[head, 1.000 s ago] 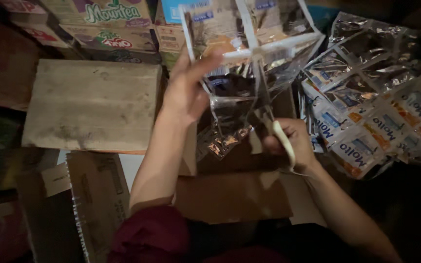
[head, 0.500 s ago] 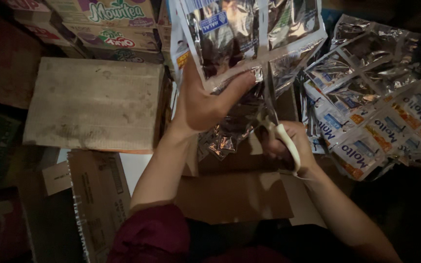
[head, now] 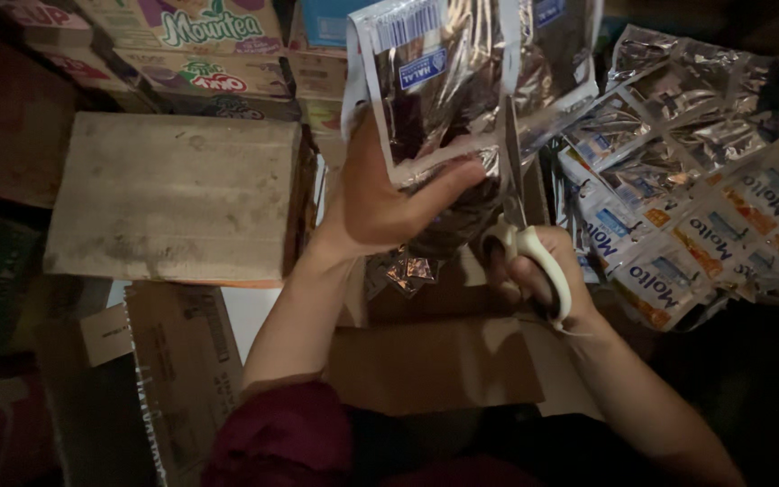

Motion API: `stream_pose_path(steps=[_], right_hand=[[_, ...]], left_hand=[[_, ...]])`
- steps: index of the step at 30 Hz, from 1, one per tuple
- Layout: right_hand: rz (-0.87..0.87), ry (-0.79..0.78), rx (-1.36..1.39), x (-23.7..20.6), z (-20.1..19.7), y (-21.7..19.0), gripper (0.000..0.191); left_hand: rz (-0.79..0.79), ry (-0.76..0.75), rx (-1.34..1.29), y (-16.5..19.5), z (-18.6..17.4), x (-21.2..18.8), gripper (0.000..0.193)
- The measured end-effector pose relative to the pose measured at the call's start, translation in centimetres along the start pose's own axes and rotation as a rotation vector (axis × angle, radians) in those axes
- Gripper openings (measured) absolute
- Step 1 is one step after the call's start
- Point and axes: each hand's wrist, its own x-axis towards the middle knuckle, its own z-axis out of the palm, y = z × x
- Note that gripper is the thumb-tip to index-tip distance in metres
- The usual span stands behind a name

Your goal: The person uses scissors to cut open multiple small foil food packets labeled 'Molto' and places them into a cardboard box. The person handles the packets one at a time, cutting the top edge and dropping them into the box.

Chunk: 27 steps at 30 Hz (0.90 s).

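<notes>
1. Head view, nearest you: your maroon sleeve [head: 281, 433] at the bottom edge, with an open cardboard box [head: 435, 361] just beyond it.
2. Your right hand [head: 538, 275] has its fingers through the white handles of the scissors [head: 525, 239], closed around them; the blades point up and away from you.
3. Your left hand [head: 389, 203] pinches the silver foil sheet [head: 444, 90], thumb across its front at the lower edge, fingers behind.
4. That sheet hangs above both hands, upright, and the scissor blade runs up along its right side, touching it.
5. Right of the scissors lies a heap of cut sachets [head: 696, 189], silver and blue.
6. Left sits a worn wooden board [head: 173, 194]; printed cartons [head: 191, 45] are stacked farthest back.
</notes>
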Motion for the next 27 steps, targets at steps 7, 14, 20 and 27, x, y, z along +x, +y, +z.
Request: stream_pose_path(steps=[7, 14, 20, 27], right_hand=[[0.02, 0.06, 0.029, 0.2, 1.3, -3.0, 0.059], [-0.04, 0.151, 0.019, -0.3, 0.5, -3.6, 0.062], [-0.142, 0.107, -0.12, -0.3, -0.9, -3.4, 0.063], [-0.137, 0.143, 0.021, -0.3, -1.5, -2.7, 0.052]], left_hand=[[0.094, -0.122, 0.221, -0.5, 0.7, 0.6, 0.038], [0.082, -0.184, 0.185, -2.4, 2.3, -0.4, 0.066], [0.118, -0.179, 0.169, -3.9, 3.0, -0.6, 0.07], [-0.509, -0.074, -0.807, -4.0, 2.2, 0.5, 0.079]])
